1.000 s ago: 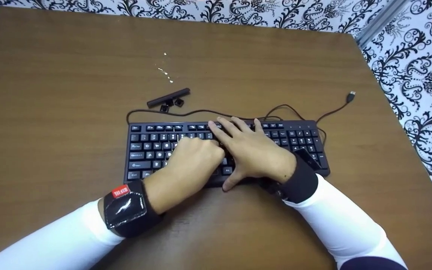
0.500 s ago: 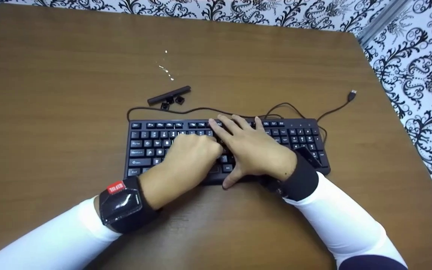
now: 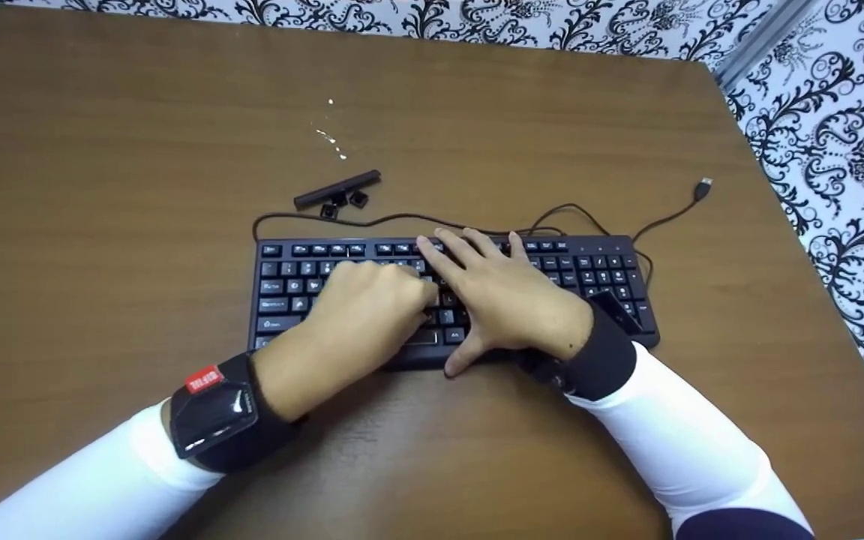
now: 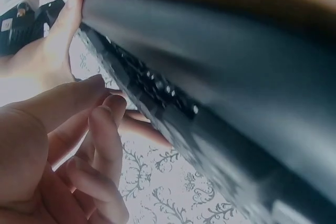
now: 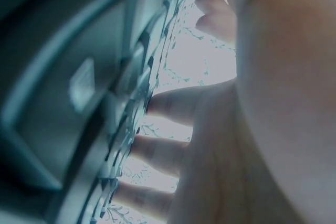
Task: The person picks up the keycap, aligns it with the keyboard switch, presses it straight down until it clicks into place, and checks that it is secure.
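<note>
A black keyboard lies in front of the person. My right hand rests across its middle, fingers spread toward the top row and thumb at the front edge. In the right wrist view its straight fingers touch the keys. My left hand is over the left-middle keys, knuckles up and fingers curled under. In the left wrist view the left thumb and index finger come close together beside the keyboard's edge, with nothing seen between them. A dark recess with small bright spots shows among the keys.
Behind the keyboard lie a long black bar and a few loose keycaps. The keyboard's cable runs along its back to a USB plug at the right. Small white marks show farther back on the brown table.
My left hand has moved a little left and back toward the person, uncovering some middle keys. The right hand stays in place on the keyboard. The view has tilted slightly.
</note>
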A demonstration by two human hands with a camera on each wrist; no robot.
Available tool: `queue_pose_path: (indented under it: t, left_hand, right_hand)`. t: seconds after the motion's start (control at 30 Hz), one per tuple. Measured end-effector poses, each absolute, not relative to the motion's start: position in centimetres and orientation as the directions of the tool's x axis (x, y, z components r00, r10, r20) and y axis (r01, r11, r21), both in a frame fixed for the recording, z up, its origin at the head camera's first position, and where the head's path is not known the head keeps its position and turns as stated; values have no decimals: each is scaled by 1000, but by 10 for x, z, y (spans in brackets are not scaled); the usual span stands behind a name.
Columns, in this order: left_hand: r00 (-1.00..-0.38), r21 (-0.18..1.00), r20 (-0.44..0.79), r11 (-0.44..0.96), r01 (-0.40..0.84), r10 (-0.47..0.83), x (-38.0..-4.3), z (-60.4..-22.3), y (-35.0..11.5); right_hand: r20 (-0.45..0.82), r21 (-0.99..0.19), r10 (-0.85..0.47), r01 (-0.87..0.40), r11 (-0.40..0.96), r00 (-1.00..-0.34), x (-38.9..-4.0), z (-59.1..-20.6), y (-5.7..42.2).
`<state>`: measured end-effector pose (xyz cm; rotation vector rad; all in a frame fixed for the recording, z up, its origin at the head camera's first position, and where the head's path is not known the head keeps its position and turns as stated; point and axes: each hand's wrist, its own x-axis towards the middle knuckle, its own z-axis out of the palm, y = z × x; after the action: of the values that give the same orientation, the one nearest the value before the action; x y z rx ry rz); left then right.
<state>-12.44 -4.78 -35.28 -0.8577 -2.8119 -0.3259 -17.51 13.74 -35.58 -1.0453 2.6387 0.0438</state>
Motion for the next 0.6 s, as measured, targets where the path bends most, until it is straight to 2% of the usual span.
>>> queue_pose_path:
  t: [0.4,0.6]
  left_hand:
    - [-870,213,268,855,473,414,-130,-358,-80]
    - [-889,163,238,886,433,391,-121,-356,-94]
  right_hand:
    - [-303,-62,-656,-673,737,-691,-176,-357,136]
    - [-316,-71,-651,-667,741,-690,-176,-354,137]
